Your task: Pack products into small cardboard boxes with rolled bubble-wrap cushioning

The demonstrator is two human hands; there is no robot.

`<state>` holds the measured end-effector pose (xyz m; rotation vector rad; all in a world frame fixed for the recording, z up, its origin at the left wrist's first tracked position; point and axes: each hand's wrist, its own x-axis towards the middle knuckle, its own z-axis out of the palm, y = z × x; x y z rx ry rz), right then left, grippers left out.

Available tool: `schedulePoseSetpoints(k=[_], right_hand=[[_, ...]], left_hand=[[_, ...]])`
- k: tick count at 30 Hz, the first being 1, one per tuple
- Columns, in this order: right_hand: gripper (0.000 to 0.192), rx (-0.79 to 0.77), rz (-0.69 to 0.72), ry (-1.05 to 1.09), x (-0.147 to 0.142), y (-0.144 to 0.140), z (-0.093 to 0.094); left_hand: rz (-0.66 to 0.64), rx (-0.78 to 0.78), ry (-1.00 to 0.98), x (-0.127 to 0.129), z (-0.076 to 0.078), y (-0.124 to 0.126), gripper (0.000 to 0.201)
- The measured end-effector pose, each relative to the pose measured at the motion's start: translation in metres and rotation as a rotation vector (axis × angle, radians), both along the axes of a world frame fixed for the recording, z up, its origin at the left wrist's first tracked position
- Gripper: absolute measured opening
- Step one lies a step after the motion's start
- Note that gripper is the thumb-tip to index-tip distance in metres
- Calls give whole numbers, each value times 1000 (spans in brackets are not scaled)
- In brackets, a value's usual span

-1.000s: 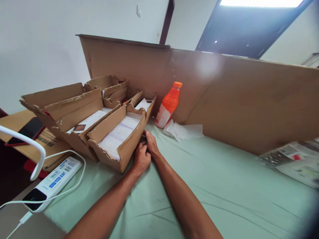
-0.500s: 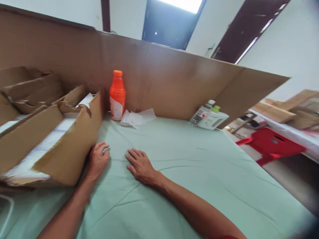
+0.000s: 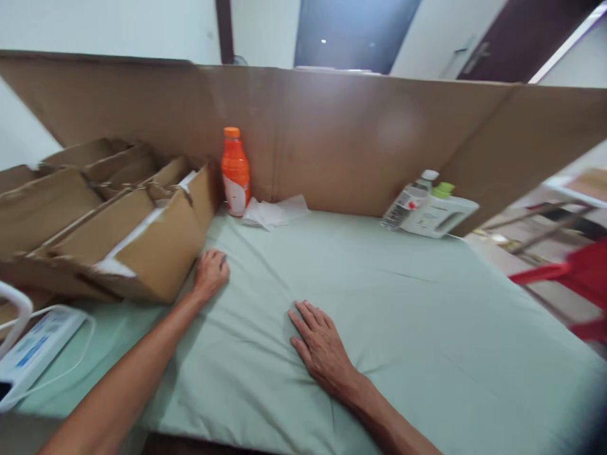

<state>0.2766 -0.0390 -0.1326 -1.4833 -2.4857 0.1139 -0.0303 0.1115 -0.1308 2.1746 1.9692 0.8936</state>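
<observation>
Your left hand (image 3: 210, 273) rests on the pale green cloth (image 3: 379, 297), its fingers curled loosely inward, right beside the near corner of an open cardboard box (image 3: 156, 253); whether it touches the box cannot be told, and nothing shows in its grasp. Your right hand (image 3: 320, 344) lies flat on the cloth, palm down, fingers straight and slightly spread, holding nothing, well apart from the left. More torn boxes (image 3: 71, 183) sit behind the first one. A tall cardboard sheet (image 3: 355, 133) stands along the far edge. Against it stands an orange bottle (image 3: 235, 172), upright, with crumpled white paper (image 3: 275, 212) just beside it. Farther right lie a clear bottle (image 3: 410, 199) and a white jug (image 3: 439, 215).
</observation>
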Motion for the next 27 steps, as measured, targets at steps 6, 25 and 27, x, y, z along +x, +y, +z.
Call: schedulePoseSetpoints(k=[6,25,27], right_hand=[[46,133,99,-15,12,5,-14],[43,159,88,28,5,4,-9],[43,158,86,29,4,3,-9]], left_hand=[[-103,-25,87,40,-2,-104,37],[-381,-59,-268,86,-4,-265,36],[-384,-67,-268,86,-4,-266,36]])
